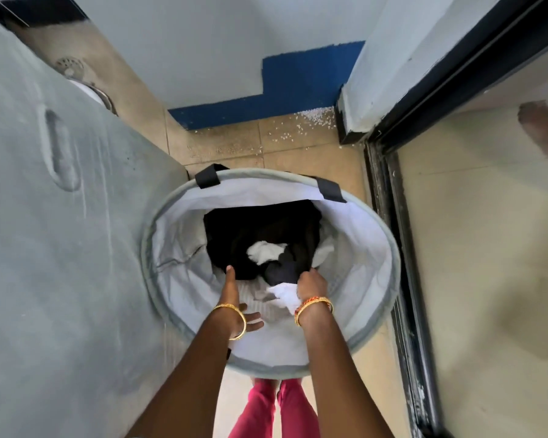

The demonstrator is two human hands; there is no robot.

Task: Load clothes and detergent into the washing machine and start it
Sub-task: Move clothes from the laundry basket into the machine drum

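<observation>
A person reaches into a laundry hamper (389,254); the right hand (310,284) clutches dark clothes (260,229), white cloth (283,295) just beneath its fingers, while the left hand (234,298) lies spread beside them. Loose pieces may slip free on lifting.

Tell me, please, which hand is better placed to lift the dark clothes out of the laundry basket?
Right. The right hand already grips the dark clothes in the basket; the left hand only touches them with its thumb, fingers spread.
</observation>
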